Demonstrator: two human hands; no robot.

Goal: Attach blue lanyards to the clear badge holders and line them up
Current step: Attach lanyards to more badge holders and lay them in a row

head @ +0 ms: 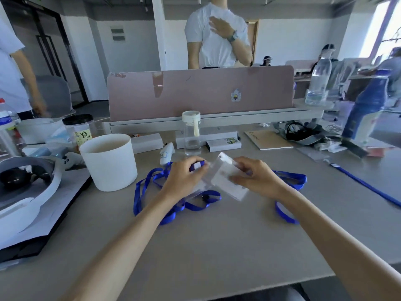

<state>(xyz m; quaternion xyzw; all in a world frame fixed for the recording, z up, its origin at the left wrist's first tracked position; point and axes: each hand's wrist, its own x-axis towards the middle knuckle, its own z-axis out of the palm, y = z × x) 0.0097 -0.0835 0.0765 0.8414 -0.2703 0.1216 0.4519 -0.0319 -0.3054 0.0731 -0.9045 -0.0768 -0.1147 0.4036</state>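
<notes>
One blurred badge holder (223,172), partly hidden by right hand (260,177) fingers (235,180).

Blue lanyards (152,192) on grey table (217,246); clear badge holder (225,181) with white insert. White bucket (108,161), pink divider (199,92), tan notebook (268,139), black-lidded jar (79,131) with yellow label.

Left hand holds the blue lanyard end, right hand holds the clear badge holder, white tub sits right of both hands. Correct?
Not quite: the head view shows the white tub left of both hands. The left hand does hold the blue lanyard end, the right hand the clear badge holder.
</notes>
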